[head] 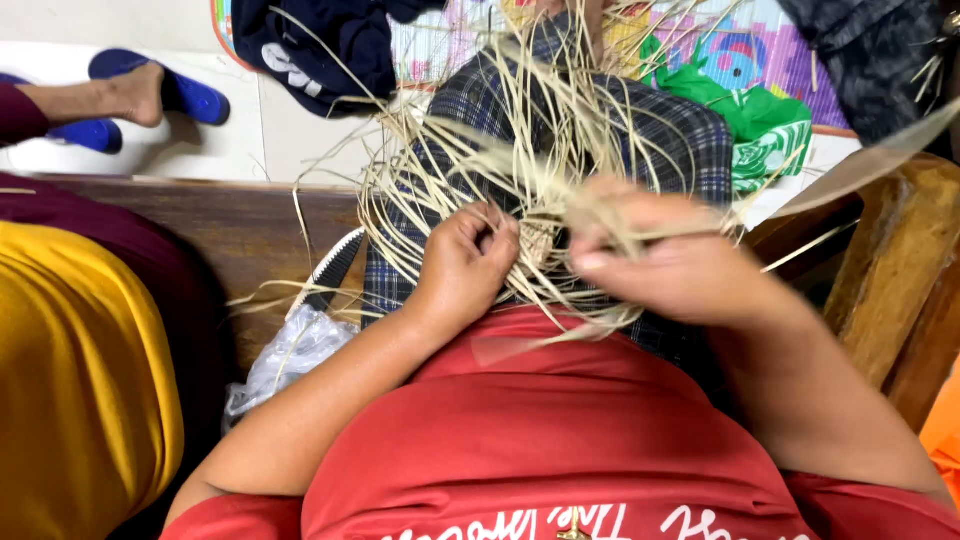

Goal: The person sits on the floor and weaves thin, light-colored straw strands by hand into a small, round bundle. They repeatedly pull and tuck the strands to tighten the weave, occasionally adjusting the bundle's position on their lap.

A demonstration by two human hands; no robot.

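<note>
At the far left a bare foot in a blue rubber sandal [160, 92] is seen on the white floor, and below it a crumpled clear plastic bag [290, 355] lies on the brown wooden bench [250, 225]. The left hand [465, 265] is closed on thin strands of the pale dry straw bundle [540, 170], which is spread over the dark checked cloth [690, 150] on the lap. The right hand [680, 265] is blurred; its fingers are pinched on a few strands.

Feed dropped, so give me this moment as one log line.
left hand: pinching straw strips | right hand: gripping strips, blurred | strips over plaid lap | plastic bag at left
</note>
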